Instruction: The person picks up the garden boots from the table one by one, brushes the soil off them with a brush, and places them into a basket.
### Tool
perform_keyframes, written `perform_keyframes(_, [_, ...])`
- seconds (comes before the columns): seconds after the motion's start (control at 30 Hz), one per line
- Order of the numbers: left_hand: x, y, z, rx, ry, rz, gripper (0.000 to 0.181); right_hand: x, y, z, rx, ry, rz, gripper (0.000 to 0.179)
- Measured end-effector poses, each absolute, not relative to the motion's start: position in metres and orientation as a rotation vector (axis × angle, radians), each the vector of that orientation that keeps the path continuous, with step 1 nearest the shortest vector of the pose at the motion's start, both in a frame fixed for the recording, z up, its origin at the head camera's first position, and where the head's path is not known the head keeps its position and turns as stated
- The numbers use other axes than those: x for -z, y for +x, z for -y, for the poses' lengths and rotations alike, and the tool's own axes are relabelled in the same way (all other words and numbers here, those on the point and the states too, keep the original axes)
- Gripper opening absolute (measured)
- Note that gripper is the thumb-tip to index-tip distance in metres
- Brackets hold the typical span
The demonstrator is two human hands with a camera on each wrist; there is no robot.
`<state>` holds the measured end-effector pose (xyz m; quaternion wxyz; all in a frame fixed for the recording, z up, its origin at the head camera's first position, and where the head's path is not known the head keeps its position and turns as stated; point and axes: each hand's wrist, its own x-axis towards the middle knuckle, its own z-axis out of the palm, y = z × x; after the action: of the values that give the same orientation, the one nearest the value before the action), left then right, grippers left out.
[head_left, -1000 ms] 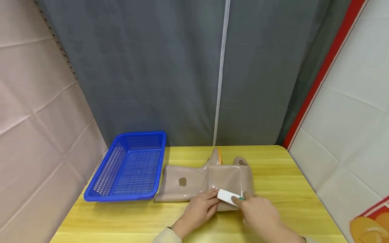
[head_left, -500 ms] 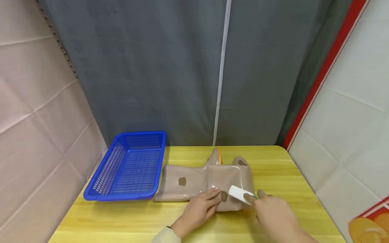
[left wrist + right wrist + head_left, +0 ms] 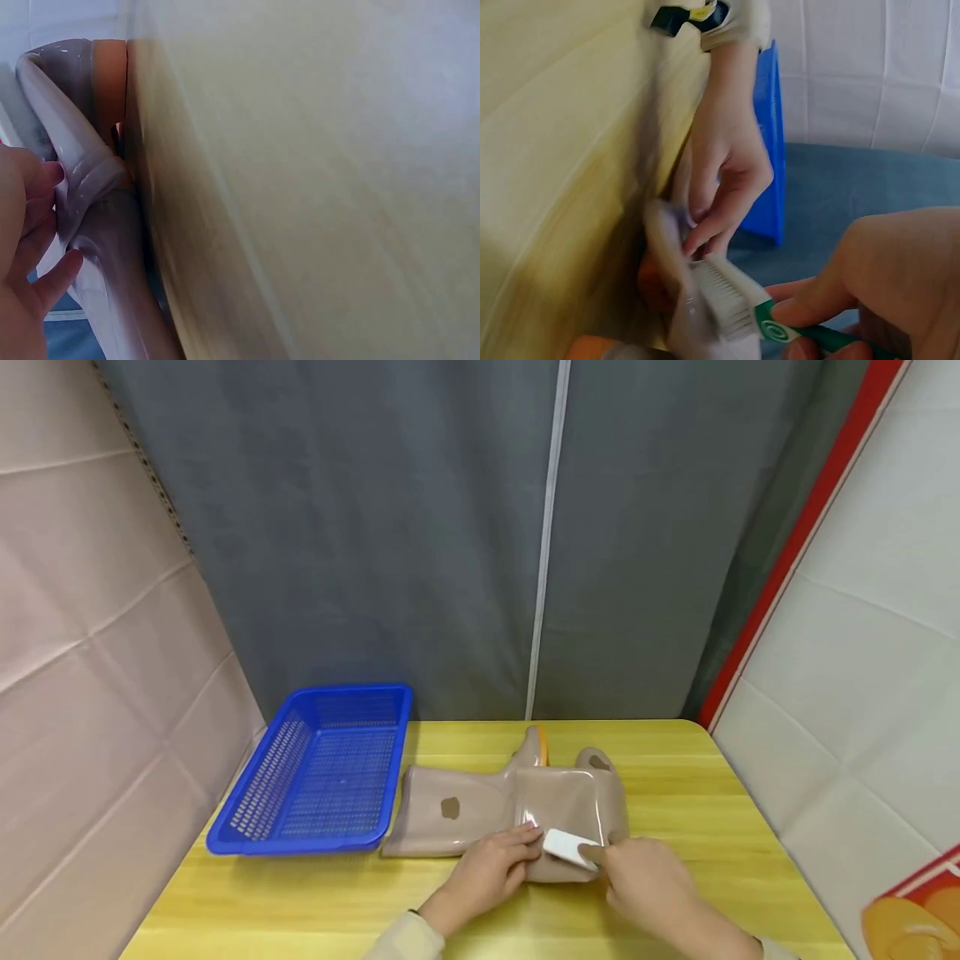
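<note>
Two brownish-pink rain boots with orange soles lie on the table: one boot on the left, the other boot partly over it. My left hand rests on the upper boot's shaft, its fingertips on top and its thumb low at the near side. My right hand grips the green handle of a white-headed scrub brush. The brush's pale bristles are against the upper boot, just right of my left fingertips. Brown spots show on the left boot's shaft and on the upper boot's toe.
A blue plastic basket with perforated sides stands left of the boots. The yellow wood-grain table ends at a grey curtain behind. Pale walls flank both sides.
The brush went right, baring a brown spot on the upper boot, then came back left and now covers that area. My left hand stays nearly still on the boot.
</note>
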<state>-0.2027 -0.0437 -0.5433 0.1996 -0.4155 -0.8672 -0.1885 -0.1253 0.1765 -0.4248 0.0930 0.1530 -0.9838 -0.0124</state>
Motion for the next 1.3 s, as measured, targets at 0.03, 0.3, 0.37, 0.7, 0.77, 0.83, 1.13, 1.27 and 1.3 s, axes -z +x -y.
perform_keyframes(0.03, [0.542,-0.203,0.044,0.528,-1.163,2.427,0.026,0.423,-0.123,-0.177,0.031,0.472,2.935,0.037])
perform_keyframes(0.3, [0.542,-0.203,0.046,0.531,-1.172,2.435,0.026,0.411,-0.106,-0.181,0.02,0.494,2.998,0.034])
perform_keyframes(0.37, [0.541,-0.204,0.047,0.525,-1.179,2.435,0.025,0.406,-0.103,-0.18,-0.001,0.463,3.028,0.035])
perform_keyframes(0.7, [0.542,-0.207,0.052,0.493,-1.188,2.416,0.025,0.411,-0.141,-0.177,0.012,0.473,2.831,0.038])
perform_keyframes(0.77, [0.543,-0.208,0.052,0.491,-1.208,2.411,0.025,0.418,-0.145,-0.179,0.018,0.51,2.837,0.038])
perform_keyframes(0.83, [0.545,-0.208,0.052,0.499,-1.229,2.408,0.026,0.422,-0.146,-0.181,-0.009,0.54,2.861,0.037])
perform_keyframes(1.13, [0.549,-0.21,0.053,0.513,-1.272,2.368,0.036,0.415,-0.132,-0.183,0.083,0.741,2.889,0.032])
perform_keyframes(1.27, [0.548,-0.21,0.053,0.502,-1.257,2.384,0.035,0.417,-0.122,-0.181,0.171,0.769,2.866,0.035])
perform_keyframes(1.3, [0.549,-0.21,0.053,0.496,-1.25,2.388,0.035,0.418,-0.12,-0.18,0.179,0.77,2.865,0.035])
